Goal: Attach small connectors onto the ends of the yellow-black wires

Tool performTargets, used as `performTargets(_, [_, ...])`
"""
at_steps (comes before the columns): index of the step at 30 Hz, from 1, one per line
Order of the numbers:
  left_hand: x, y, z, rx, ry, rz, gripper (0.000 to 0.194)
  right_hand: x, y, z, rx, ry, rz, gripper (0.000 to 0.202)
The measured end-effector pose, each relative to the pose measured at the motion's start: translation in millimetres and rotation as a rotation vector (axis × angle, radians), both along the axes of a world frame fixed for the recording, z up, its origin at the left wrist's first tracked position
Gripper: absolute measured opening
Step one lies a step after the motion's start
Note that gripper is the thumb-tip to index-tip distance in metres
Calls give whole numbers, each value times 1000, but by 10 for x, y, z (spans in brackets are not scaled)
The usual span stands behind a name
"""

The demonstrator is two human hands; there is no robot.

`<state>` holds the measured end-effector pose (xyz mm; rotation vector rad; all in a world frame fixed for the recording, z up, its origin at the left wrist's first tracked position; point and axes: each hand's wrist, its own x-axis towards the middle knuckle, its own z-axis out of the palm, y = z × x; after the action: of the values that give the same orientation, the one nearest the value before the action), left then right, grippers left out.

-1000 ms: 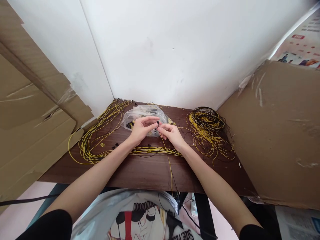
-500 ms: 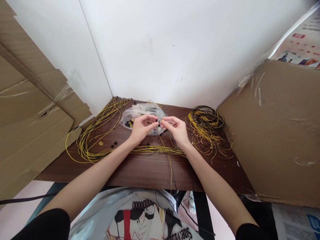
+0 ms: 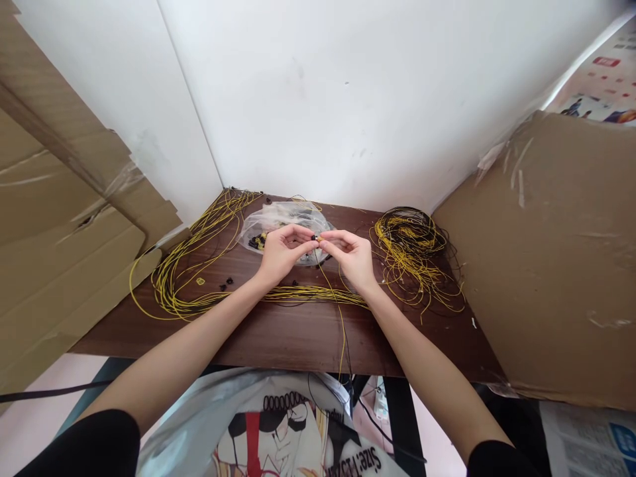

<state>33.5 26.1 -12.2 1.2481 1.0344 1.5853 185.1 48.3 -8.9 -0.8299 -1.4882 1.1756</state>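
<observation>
My left hand [image 3: 283, 254] is pinched on a small black piece [image 3: 314, 238] just in front of a clear plastic bag [image 3: 253, 222]. Fingertip to fingertip with it, my right hand [image 3: 352, 257] pinches a small yellow piece [image 3: 320, 240]. The two pieces meet between my fingers. From there a yellow wire [image 3: 340, 311] and a dark wire hang down over the table's front edge. Black and yellow bits show inside the bag. A long bundle of yellow and black wires [image 3: 308, 295] runs across the table below my hands.
Tangled wires [image 3: 410, 242] lie at the right of the brown table [image 3: 298, 338]. A yellow bit [image 3: 200, 281] and a few black bits [image 3: 226, 283] are at the left. Cardboard [image 3: 536, 265] flanks both sides, a white wall [image 3: 318, 99] stands behind, and a printed bag [image 3: 278, 430] is below.
My fingertips have drawn closer together, and the black and yellow pieces now meet. The view has shifted slightly.
</observation>
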Motion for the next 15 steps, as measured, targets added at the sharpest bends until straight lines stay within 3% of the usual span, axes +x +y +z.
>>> performTargets(8, [-1,-9,7,11,2,-12,23,12,13,-1,132,-4,7,11])
performTargets(15, [-14,-12,19,110,54,-2,15,10,8,-2,121,-18,-27,14])
